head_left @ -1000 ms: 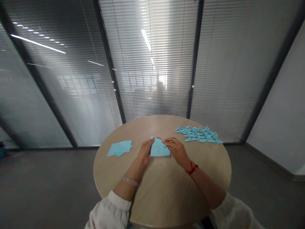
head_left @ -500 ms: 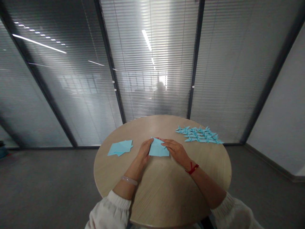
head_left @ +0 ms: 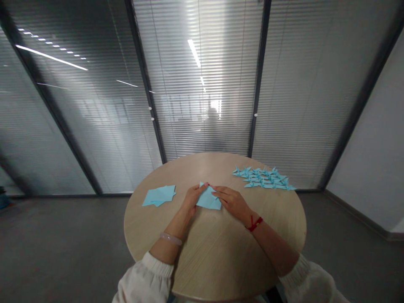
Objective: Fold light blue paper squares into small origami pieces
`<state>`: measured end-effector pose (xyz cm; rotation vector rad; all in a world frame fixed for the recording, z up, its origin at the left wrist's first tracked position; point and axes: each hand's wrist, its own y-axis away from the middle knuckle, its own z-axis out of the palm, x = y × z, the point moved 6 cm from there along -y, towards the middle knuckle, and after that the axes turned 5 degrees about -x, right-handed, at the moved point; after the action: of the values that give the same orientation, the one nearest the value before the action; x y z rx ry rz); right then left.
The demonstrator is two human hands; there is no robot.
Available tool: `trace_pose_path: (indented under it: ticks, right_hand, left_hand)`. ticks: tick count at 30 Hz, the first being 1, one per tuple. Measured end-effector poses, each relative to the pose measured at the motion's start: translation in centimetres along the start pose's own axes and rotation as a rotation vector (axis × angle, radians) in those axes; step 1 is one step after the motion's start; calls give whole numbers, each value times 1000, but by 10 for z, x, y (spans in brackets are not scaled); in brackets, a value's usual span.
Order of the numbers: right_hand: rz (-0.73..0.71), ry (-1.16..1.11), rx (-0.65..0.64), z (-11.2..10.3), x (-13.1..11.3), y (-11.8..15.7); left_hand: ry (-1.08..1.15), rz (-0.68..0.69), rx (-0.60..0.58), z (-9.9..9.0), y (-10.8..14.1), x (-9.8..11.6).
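Observation:
A light-blue sheet of origami paper point(head_left: 208, 200) is between my two hands, near the middle of the round table. My left hand point(head_left: 191, 198) grips its left side, thumb on top and the other fingers partly hidden beneath. On the right edge, my right hand point(head_left: 232, 201) pinches the paper, its fingers laid over the upper right corner. Some of the far edge is covered by my fingertips, so any fold there is hard to make out. To the left of my hands lies a small pile of blue paper sheets point(head_left: 159, 195).
Several folded blue paper cranes point(head_left: 261, 177) stand in rows at the table's back right. The round wooden table point(head_left: 221, 248) has its far edge close to a glass partition with blinds point(head_left: 205, 134). A white wall point(head_left: 375, 160) rises on the right.
The paper has turned slightly, its right side tipping down toward me. My left thumb has slid along the far edge, and my right hand has shifted a little left.

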<state>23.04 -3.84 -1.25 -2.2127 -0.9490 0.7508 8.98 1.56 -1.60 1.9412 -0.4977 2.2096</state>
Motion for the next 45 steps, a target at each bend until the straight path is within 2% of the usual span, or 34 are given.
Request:
trace_pose_path:
  ticks: [3,8,12,15,19,30,40,45]
  right_hand:
    - [-7,-3,-2,0,-2,0]
    - [59,-137,31,-7,-6,-3]
    - [375,-462,126,-7,16,0]
    - [550,-652,47,6,29,2]
    - [557,-778,-95,17,29,2]
    - [660,-742,-115,27,43,9]
    - [677,-684,-112,31,47,11]
    - [663,-647,-140,32,51,13]
  left_hand:
    - [63,-61,-13,-1,-1,-9]
    - [90,-51,7,-5,-3,-9]
    - [64,-5,-5,-2,-3,-5]
    - [31,2,-56,3,-4,-5]
    - [-49,19,-79,5,-5,-6]
    - [-145,29,-32,4,-5,-8]
    - [-188,48,-83,11,-5,-8]
    - [-238,42,-2,5,-5,-6]
